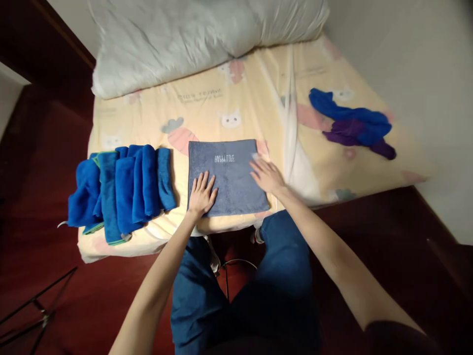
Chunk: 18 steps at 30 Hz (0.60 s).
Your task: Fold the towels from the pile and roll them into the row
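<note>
A grey towel (pixel 232 185) with white lettering near its far edge lies flat on the bed in front of me. My left hand (pixel 201 195) rests on its near left part, fingers spread. Over its right edge is my right hand (pixel 266 173), fingers stretched out and slightly blurred; neither hand grips anything. To the left stand several folded or rolled blue towels (pixel 125 192) in a row, some with green edging. On the far right lie a crumpled blue cloth (pixel 373 123) and a purple cloth (pixel 347 130), bunched together.
The bed (pixel 140 118) has a yellow sheet printed with carrots and cats. A bulky white quilt (pixel 192 39) lies along its far side. Walls stand behind and to the right. Thin dark metal legs (pixel 40 308) show on the reddish floor at lower left.
</note>
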Each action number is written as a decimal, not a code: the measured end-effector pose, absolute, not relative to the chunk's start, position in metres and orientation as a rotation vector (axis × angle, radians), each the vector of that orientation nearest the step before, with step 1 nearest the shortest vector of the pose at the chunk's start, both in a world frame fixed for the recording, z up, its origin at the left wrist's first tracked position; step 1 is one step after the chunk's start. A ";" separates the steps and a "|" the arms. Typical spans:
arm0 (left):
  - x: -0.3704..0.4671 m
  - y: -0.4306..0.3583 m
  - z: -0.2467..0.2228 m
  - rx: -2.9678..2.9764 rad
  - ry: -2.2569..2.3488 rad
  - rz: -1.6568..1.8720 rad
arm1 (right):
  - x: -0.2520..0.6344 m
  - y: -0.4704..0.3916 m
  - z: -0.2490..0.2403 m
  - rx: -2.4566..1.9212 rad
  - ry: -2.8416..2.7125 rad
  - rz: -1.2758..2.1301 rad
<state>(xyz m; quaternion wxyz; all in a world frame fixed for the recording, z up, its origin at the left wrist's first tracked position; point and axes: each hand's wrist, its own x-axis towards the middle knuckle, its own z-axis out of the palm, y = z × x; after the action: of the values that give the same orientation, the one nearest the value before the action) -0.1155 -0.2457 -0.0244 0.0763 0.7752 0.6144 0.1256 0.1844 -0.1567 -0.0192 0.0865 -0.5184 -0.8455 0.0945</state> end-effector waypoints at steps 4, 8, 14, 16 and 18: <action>-0.135 -0.303 -0.026 2.173 2.061 0.456 | 0.237 -0.201 -0.009 -1.941 -2.152 0.229; -0.144 -0.353 -0.031 2.127 2.105 0.542 | 0.230 -0.284 -0.005 -1.564 -2.173 0.317; -0.149 -0.401 -0.038 2.114 2.063 0.618 | 0.199 -0.330 -0.013 -1.292 -2.347 0.373; -0.152 -0.410 -0.038 2.093 2.066 0.624 | 0.196 -0.322 -0.015 -1.316 -2.387 0.389; -0.154 -0.417 -0.038 2.081 2.081 0.621 | 0.194 -0.316 -0.018 -1.346 -2.411 0.384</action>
<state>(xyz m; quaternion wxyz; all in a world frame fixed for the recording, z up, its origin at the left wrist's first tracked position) -0.1536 -0.4167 -0.0385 0.0670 0.6903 0.6904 0.2059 0.1938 -0.3162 -0.0185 0.1761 -0.4754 -0.8513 0.1355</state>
